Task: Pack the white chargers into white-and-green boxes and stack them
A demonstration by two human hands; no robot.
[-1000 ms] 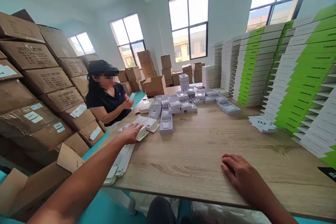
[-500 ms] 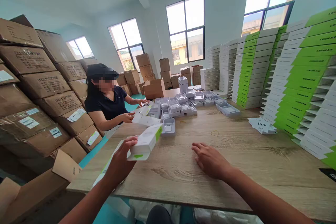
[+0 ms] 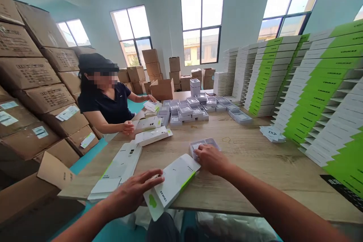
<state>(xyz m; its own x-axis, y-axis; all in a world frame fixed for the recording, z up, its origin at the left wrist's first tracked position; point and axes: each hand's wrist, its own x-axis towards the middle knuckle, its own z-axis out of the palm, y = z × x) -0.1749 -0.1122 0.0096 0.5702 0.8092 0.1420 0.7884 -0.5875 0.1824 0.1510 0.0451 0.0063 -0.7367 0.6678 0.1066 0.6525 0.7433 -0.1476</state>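
Observation:
My left hand [image 3: 136, 193] lies closed over the near end of a white and green carton sleeve [image 3: 172, 183], which rests at the front edge of the wooden table [image 3: 255, 174]. My right hand [image 3: 211, 159] sits on a small grey plastic tray [image 3: 204, 145] just beyond the carton's far end, fingers curled on its rim. A flat stack of unfolded cartons [image 3: 117, 168] lies to the left of my left hand.
A co-worker in a dark shirt [image 3: 104, 100] sits at the left, hands on white cartons [image 3: 153, 134]. Several grey trays [image 3: 187, 109] cluster mid-table. Tall stacks of white and green boxes [image 3: 320, 90] line the right. Brown cardboard boxes [image 3: 36, 83] are stacked at the left.
My left hand brought the carton down from mid-air to the table's front edge. My right hand moved forward from the bare table onto a grey tray, now close to me.

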